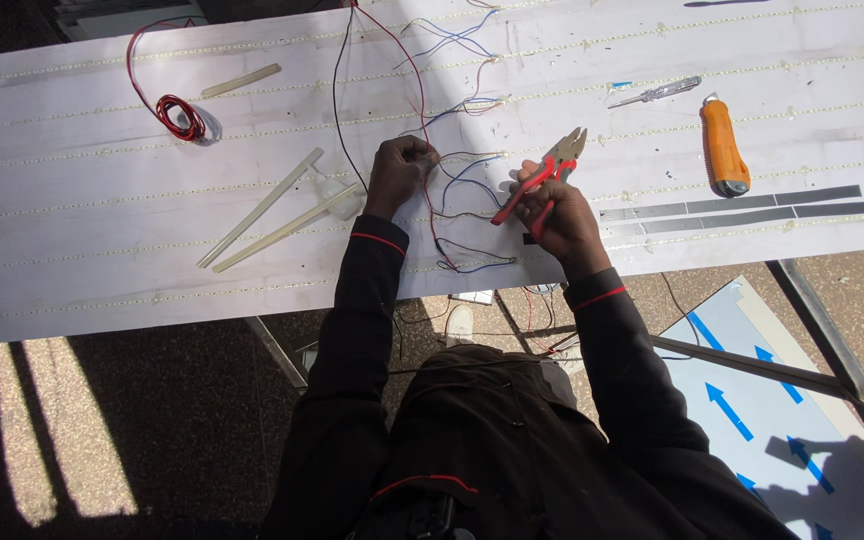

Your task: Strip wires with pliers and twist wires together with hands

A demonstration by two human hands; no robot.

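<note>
Gripping red-handled pliers (542, 180), your right hand (557, 215) is clenched round the handles, jaws pointing up and away. Just left, your left hand (397, 172) pinches the wires (452, 190) shut-fingered. Farther right lies an orange knife (725, 145).

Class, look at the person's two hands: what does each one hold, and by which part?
The right hand grips red-handled pliers by the handles. The left hand pinches thin wires in its fingers above the white board.
</note>
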